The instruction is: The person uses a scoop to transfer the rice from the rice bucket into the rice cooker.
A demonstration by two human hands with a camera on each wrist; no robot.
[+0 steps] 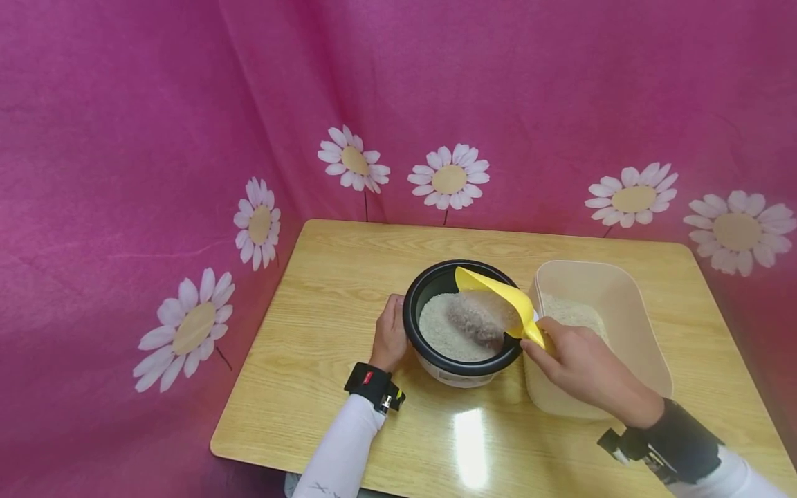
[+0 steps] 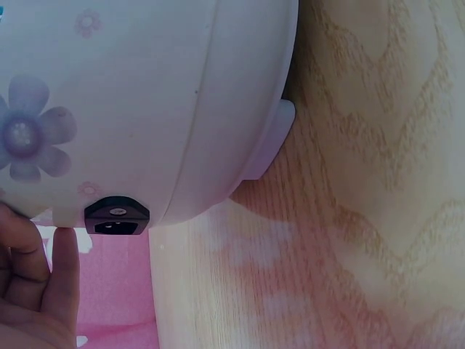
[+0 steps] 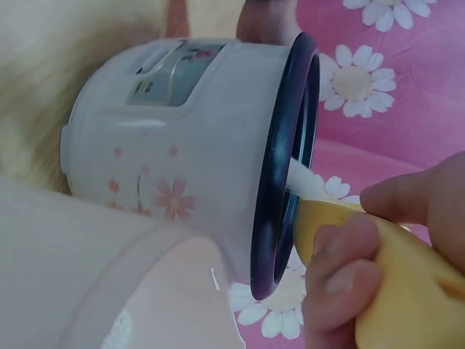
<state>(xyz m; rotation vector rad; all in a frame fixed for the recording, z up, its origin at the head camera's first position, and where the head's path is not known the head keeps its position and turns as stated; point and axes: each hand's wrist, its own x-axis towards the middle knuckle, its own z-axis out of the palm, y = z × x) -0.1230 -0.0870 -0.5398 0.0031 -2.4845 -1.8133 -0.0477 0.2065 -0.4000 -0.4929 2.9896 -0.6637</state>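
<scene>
While the right hand point(image 1: 582, 363) grips a yellow plastic scoop point(image 1: 507, 293) by its handle end, the left hand point(image 1: 390, 335) rests its fingers against the outer wall of a round, white, flower-printed rice cooker point(image 1: 451, 377) just right of centre in the head view; whether those fingers clamp it, I cannot tell. Tipped over the cooker's black rim, the scoop spills a blurred stream of grains point(image 1: 474, 324) onto a pale heap point(image 1: 438, 325) inside. Pouring looks like the step in hand. Next, I judge, the move calls for holding that tilt within the rim until the scoop empties, then swinging back to the beige plastic bin point(image 1: 635, 332) at right for any further load.
</scene>
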